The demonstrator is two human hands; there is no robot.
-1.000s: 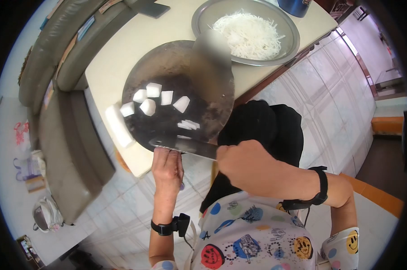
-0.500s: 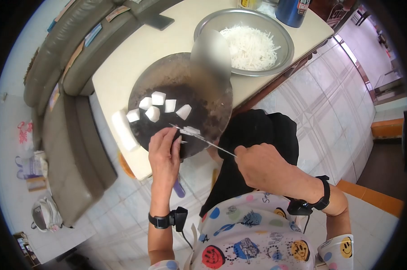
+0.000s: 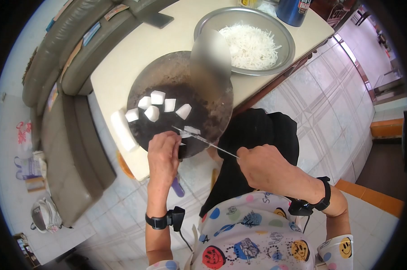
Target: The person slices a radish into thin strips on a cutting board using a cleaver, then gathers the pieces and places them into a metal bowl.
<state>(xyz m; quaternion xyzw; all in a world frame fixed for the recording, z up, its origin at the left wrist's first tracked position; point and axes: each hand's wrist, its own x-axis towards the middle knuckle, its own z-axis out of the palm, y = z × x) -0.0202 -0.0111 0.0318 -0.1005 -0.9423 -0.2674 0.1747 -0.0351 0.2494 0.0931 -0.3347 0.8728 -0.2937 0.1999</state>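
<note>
A knife (image 3: 205, 141) is gripped in my right hand (image 3: 264, 166), its blade reaching left, low over the round dark chopping board (image 3: 145, 83). My left hand (image 3: 163, 155) is closed with bent fingertips on a white radish piece (image 3: 182, 144), mostly hidden by the fingers, just left of the blade. Cut radish (image 3: 192, 130) lies against the blade's far side. Several peeled radish chunks (image 3: 157, 97) are spread over the board's left half. At its left edge rests a long white radish (image 3: 122, 130).
A steel bowl (image 3: 290, 49) of shredded white radish (image 3: 253, 47) stands behind the board on the cream table (image 3: 118, 67). A blue bottle (image 3: 293, 11) is at the back right. A blurred patch covers part of the board and bowl. A grey sofa (image 3: 88, 157) stands left.
My left hand has drawn slightly left, its fingertips a little farther from the blade. The knife tip has shifted slightly right. The chunks and the bowl stay in place.
</note>
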